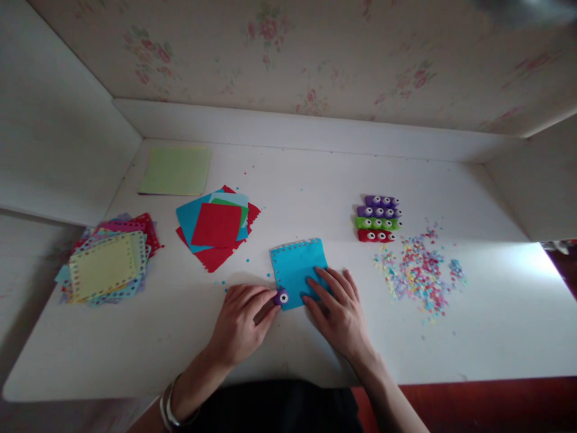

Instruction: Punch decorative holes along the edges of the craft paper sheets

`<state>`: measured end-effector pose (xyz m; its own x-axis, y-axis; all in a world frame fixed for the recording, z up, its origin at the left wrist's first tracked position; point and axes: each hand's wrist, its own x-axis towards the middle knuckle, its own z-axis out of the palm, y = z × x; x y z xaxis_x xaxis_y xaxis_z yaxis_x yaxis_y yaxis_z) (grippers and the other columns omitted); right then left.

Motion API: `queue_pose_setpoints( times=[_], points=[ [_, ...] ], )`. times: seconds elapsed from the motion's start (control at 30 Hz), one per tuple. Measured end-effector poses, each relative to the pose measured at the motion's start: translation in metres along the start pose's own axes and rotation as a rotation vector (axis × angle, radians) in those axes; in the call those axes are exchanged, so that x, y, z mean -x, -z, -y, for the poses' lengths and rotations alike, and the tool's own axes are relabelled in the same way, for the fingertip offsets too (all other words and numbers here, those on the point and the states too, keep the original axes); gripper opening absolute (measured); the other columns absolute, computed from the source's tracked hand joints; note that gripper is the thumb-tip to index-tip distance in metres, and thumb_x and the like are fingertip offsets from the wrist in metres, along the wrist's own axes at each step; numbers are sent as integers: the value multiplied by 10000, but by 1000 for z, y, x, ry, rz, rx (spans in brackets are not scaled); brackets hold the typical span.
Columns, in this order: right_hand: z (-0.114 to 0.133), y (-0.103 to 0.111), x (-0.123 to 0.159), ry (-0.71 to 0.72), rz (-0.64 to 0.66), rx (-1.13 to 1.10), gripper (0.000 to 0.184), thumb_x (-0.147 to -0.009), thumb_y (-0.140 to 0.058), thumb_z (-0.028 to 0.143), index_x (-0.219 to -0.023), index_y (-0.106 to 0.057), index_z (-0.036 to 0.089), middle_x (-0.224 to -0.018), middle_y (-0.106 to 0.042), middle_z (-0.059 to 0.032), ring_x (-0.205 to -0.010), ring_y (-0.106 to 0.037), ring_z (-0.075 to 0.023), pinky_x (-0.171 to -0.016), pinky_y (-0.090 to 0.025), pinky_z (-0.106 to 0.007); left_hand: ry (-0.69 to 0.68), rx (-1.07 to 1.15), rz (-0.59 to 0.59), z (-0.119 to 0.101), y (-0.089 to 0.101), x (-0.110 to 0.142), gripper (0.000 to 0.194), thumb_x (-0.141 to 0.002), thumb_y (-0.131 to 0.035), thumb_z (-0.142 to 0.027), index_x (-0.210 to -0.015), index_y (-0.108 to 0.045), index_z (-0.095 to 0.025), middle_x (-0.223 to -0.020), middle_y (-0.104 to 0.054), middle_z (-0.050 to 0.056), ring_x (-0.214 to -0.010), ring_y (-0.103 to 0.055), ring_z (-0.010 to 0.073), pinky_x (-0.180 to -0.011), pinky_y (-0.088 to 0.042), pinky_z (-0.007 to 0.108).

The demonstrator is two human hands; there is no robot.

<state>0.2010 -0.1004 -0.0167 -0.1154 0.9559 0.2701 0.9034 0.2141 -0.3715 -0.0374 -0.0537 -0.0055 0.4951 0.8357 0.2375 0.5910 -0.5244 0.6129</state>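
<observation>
A blue sheet of paper [297,270] lies on the white table in front of me, with small holes punched along its top and left edges. At its lower left corner sits a small purple craft punch [281,297] with a white, star-marked button. My left hand [241,322] grips this punch between thumb and fingers. My right hand [340,310] lies on the sheet's right side with its fingers spread, pressing it to the table.
Rows of purple, green and red craft punches [378,219] stand at the right, behind a heap of paper confetti [424,270]. Plain coloured papers [219,225] lie left of centre. Further left is a stack of hole-edged sheets [106,264], with pale green paper [175,171] behind.
</observation>
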Motion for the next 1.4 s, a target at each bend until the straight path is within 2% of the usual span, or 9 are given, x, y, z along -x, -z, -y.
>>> queue_pose_setpoints(
  times=[0.23,0.37,0.47,0.63,0.8,0.93,1.03,1.2,1.4],
  points=[
    [0,1,-1,-8,-1,-13,330,-914,-657,320,-1236,-651,248,-1365,-613,-82,-1262,-541,-296,-1141,-324,-590,22,2,17,-1,0,1,235,-909,-668,-267,-1140,-649,-228,-1051,-717,43,-968,-641,217,-898,-455,386],
    [0,1,-1,-7,-4,-15,327,-911,-662,323,-1229,-655,250,-1358,-618,-80,-1258,-545,-295,-1141,-322,-587,98,27,23,-8,4,-6,294,-912,-649,-342,-1176,-635,-214,-1114,-700,60,-1041,-626,233,-926,-448,390],
    [0,2,-1,-9,2,-14,323,-915,-658,326,-1229,-653,251,-1357,-620,-79,-1257,-545,-294,-1135,-330,-586,191,-18,79,-16,4,-19,195,-962,-568,-371,-1072,-680,-256,-1049,-707,29,-986,-627,232,-859,-432,399],
    [0,3,-2,-6,0,-15,314,-925,-644,320,-1232,-650,252,-1356,-620,-75,-1258,-543,-290,-1132,-333,-583,237,-169,186,-25,2,-32,210,-965,-552,-420,-956,-716,-289,-943,-674,25,-909,-608,241,-810,-392,403],
    [0,2,-1,-11,8,-19,321,-931,-633,317,-1247,-639,259,-1364,-615,-74,-1262,-538,-291,-1135,-325,-583,365,-143,287,-32,0,-38,168,-964,-560,-367,-916,-696,-281,-955,-626,27,-911,-600,220,-791,-388,371],
    [0,1,-1,-7,3,-17,323,-931,-631,320,-1248,-638,259,-1369,-611,-73,-1263,-537,-294,-1137,-321,-582,439,-173,312,-35,0,-43,120,-939,-597,-317,-866,-678,-267,-953,-614,27,-918,-601,221,-765,-374,355],
    [0,1,-1,-2,-9,-16,312,-928,-631,316,-1234,-648,256,-1362,-616,-76,-1254,-547,-298,-1135,-326,-580,379,-177,289,-35,-3,-41,145,-948,-577,-302,-844,-660,-244,-909,-621,29,-897,-605,221,-758,-370,349],
    [-1,1,0,5,-10,-13,319,-929,-628,332,-1239,-651,261,-1361,-619,-75,-1247,-558,-304,-1128,-336,-584,269,-144,151,-30,-5,-29,248,-989,-516,-342,-838,-682,-236,-861,-656,15,-845,-629,191,-772,-372,345],
    [-2,-1,3,9,-28,-6,317,-937,-623,352,-1241,-649,266,-1366,-617,-63,-1254,-554,-294,-1128,-342,-580,200,-319,-6,-9,17,-11,240,-1002,-505,-334,-936,-712,-233,-884,-681,32,-819,-643,183,-795,-367,369]
  ],
)
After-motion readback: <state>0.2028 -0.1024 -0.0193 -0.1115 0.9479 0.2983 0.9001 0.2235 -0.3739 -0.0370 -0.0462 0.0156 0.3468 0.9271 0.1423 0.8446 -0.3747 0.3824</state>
